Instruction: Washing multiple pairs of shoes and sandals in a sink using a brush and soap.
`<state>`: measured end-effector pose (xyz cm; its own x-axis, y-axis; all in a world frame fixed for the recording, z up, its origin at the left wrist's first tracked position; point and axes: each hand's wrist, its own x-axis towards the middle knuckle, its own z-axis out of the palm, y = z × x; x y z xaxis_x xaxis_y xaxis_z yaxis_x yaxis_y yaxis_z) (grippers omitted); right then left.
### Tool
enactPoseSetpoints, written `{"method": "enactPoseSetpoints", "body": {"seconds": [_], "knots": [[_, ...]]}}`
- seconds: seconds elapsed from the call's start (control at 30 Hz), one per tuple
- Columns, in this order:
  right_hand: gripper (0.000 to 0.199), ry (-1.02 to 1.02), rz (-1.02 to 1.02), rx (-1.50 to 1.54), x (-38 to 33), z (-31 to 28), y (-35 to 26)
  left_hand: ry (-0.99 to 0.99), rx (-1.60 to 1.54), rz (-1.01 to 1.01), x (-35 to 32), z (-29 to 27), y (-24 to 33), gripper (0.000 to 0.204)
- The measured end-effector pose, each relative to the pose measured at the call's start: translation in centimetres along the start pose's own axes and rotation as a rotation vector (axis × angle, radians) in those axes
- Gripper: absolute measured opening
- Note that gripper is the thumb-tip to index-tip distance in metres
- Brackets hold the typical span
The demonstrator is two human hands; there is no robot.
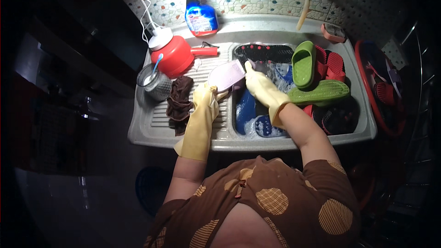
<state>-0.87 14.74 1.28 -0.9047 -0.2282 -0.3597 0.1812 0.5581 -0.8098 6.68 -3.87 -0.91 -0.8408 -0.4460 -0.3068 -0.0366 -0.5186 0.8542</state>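
Both of my hands wear pale yellow rubber gloves. A lilac slipper [225, 76], sole turned up, is held over the edge between the ribbed drainboard and the sink basin. My left hand [206, 100] is closed on its near left end. At the opposite end my right hand [262, 86] grips it, thumb on top and the other fingers hidden. Beneath, soapy water holds a blue slipper [246, 110] and a dark blue piece with pale dots [267, 126]. A black sole with red dots [266, 53] leans along the basin's far side.
Green slippers [303, 66] and red ones [336, 65] are piled at the basin's right. On the drainboard stand a red dipper [172, 57], a glass jar [156, 85] and brown cloth [180, 101]. Behind are a blue spray bottle [201, 17], a tap [305, 0] and a sponge [333, 32].
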Motion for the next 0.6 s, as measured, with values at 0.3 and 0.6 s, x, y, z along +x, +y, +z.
{"method": "enactPoseSetpoints", "body": {"seconds": [0.3, 0.6], "knots": [[0.051, 0.086, -0.31, -0.274, 1.1, 4.3, 2.4, 0.065, -0.011, -0.017, 0.6, 0.3, 0.4, 0.029], [0.058, 0.108, 0.121, -0.344, 2.0, -3.3, 1.7, -0.131, 0.154, 0.065, -1.6, 2.0, 1.1, 0.024]]}}
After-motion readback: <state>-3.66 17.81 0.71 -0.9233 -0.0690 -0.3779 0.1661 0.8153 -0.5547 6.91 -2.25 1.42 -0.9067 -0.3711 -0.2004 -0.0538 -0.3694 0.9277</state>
